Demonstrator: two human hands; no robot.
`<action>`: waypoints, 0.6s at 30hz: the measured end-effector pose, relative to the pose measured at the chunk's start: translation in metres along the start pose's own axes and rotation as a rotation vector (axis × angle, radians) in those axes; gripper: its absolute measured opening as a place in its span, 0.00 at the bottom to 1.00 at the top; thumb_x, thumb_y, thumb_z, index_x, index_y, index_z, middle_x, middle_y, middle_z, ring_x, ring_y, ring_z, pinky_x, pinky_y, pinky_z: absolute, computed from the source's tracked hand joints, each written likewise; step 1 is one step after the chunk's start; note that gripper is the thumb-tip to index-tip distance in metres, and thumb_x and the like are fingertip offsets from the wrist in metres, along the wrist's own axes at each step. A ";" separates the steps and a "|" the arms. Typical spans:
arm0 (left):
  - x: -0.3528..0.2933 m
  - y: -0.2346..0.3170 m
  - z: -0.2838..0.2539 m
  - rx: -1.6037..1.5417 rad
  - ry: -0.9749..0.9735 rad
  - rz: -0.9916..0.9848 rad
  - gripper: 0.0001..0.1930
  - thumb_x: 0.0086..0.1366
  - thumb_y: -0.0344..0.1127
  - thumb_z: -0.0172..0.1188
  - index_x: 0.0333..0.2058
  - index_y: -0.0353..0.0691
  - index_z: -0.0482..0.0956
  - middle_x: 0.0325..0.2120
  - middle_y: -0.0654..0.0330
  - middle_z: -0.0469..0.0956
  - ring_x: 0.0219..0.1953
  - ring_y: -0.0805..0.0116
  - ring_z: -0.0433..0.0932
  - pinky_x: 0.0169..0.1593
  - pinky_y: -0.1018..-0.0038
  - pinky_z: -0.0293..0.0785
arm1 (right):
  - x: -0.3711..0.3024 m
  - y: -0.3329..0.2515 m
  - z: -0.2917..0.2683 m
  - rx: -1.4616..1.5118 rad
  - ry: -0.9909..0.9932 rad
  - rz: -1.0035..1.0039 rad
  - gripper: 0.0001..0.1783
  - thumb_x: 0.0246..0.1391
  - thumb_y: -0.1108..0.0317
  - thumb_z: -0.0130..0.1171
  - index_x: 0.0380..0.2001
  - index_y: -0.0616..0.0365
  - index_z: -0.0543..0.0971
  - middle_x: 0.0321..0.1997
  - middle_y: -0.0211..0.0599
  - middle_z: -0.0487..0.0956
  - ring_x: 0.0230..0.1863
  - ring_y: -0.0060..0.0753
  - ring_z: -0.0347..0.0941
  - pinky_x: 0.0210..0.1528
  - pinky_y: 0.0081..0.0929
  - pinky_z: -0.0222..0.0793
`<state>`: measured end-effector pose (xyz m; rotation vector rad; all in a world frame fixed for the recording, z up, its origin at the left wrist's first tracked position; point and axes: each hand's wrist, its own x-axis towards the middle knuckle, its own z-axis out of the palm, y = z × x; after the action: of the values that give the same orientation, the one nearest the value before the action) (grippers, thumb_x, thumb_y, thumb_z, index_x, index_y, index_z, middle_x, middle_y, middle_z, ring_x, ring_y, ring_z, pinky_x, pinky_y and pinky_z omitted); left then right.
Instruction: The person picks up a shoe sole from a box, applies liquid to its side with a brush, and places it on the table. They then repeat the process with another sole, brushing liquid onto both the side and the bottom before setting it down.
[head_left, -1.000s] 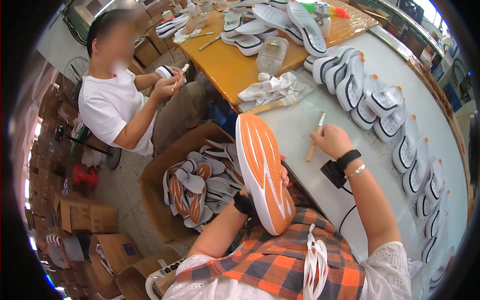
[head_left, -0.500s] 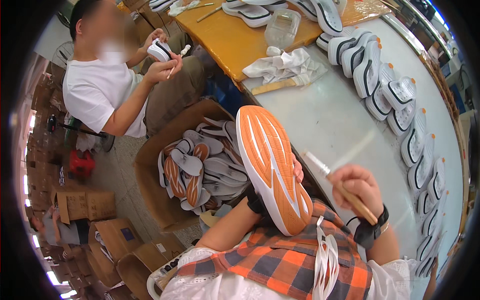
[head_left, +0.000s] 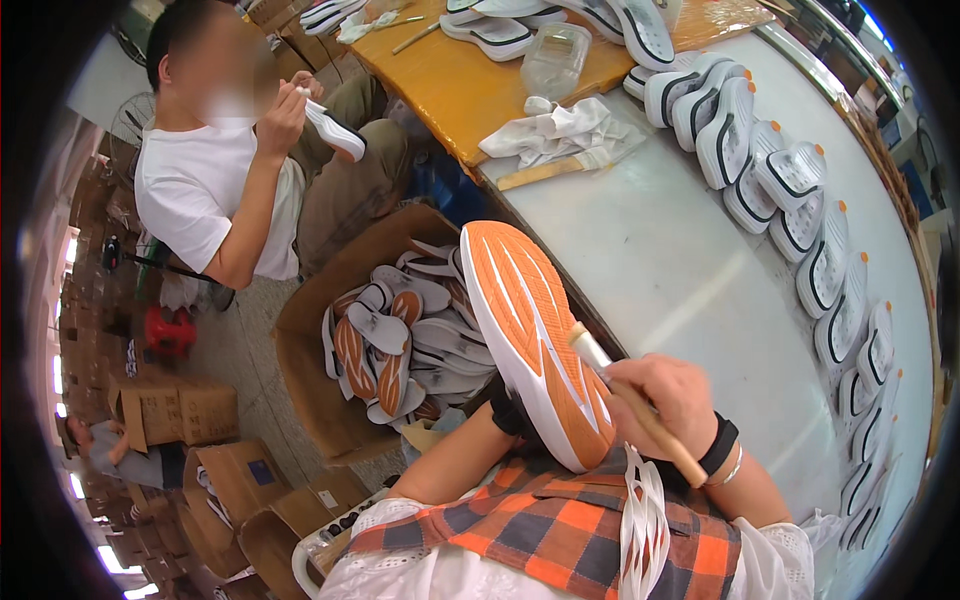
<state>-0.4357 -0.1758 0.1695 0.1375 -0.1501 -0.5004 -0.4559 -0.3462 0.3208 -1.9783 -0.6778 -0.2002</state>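
Observation:
An orange-and-white shoe sole [head_left: 530, 340] stands tilted in front of me, its patterned orange underside facing up. My left hand is closed on it from behind, with its fingers hidden; only the left wrist's black band [head_left: 509, 412] shows at the sole's left edge. My right hand [head_left: 665, 395] grips the wooden handle of a flat brush [head_left: 650, 425]. Its pale bristle end is at the sole's right edge; whether it touches cannot be told.
A carton [head_left: 305, 390] of loose soles stands left of my sole. Rows of white soles [head_left: 725, 135] line the grey worktable [head_left: 660, 260]. A crumpled cloth [head_left: 560, 130], another brush [head_left: 540, 174] and a clear plastic container [head_left: 555, 60] lie farther off. A co-worker [head_left: 215, 180] sits at left, handling a sole.
My right hand has moved left with the brush, bringing its bristle end to the sole's edge. The left fingers seen beside the sole earlier are now hidden. The co-worker's sole has turned and lowered.

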 end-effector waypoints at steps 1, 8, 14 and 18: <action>0.002 0.000 0.002 -0.052 -0.044 -0.026 0.23 0.60 0.49 0.55 0.44 0.37 0.66 0.33 0.51 0.69 0.39 0.56 0.69 0.45 0.64 0.71 | 0.000 -0.001 0.000 -0.092 -0.061 -0.099 0.13 0.39 0.77 0.62 0.31 0.58 0.73 0.15 0.32 0.68 0.16 0.31 0.67 0.17 0.27 0.63; -0.004 -0.009 0.006 0.000 -0.043 0.018 0.23 0.61 0.50 0.53 0.44 0.36 0.66 0.32 0.51 0.69 0.40 0.55 0.68 0.45 0.64 0.70 | -0.012 -0.006 0.000 -0.288 -0.266 -0.355 0.13 0.42 0.74 0.55 0.35 0.64 0.72 0.21 0.31 0.67 0.21 0.30 0.66 0.23 0.24 0.64; -0.011 -0.009 0.017 0.056 0.018 0.031 0.22 0.61 0.51 0.53 0.42 0.36 0.69 0.31 0.51 0.69 0.39 0.56 0.69 0.45 0.64 0.69 | -0.023 -0.007 0.016 -0.362 -0.178 -0.405 0.16 0.40 0.74 0.57 0.37 0.65 0.72 0.21 0.31 0.67 0.21 0.30 0.65 0.23 0.25 0.62; -0.014 -0.012 0.013 0.082 0.040 0.035 0.23 0.60 0.52 0.53 0.42 0.35 0.69 0.31 0.50 0.70 0.38 0.56 0.69 0.45 0.65 0.68 | -0.025 -0.003 0.008 -0.395 -0.270 -0.397 0.16 0.43 0.72 0.52 0.39 0.65 0.71 0.22 0.29 0.68 0.26 0.29 0.68 0.29 0.23 0.65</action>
<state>-0.4555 -0.1810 0.1788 0.2241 -0.1336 -0.4569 -0.4796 -0.3474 0.3083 -2.2486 -1.2884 -0.3290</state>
